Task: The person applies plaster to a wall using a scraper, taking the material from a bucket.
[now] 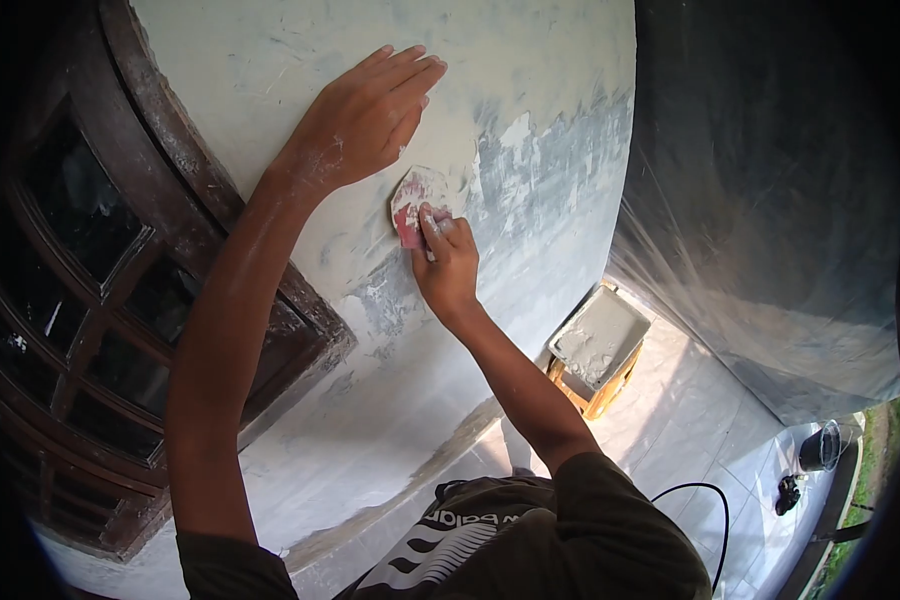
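My right hand grips a red scraper smeared with pale paste, and the tool lies against the wall. Above it and to the left, my left hand rests on or close to the wall with its fingers stretched out, holding nothing. Whitish residue marks both hands. Around the scraper the wall is coated in cream-coloured filler, with patchy grey areas to the right and below.
A dark wooden window frame with glass panes fills the left side. At lower right, a tray of paste sits on a wooden stool. Plastic sheeting hangs at the right, and a dark bucket stands on the tiled floor.
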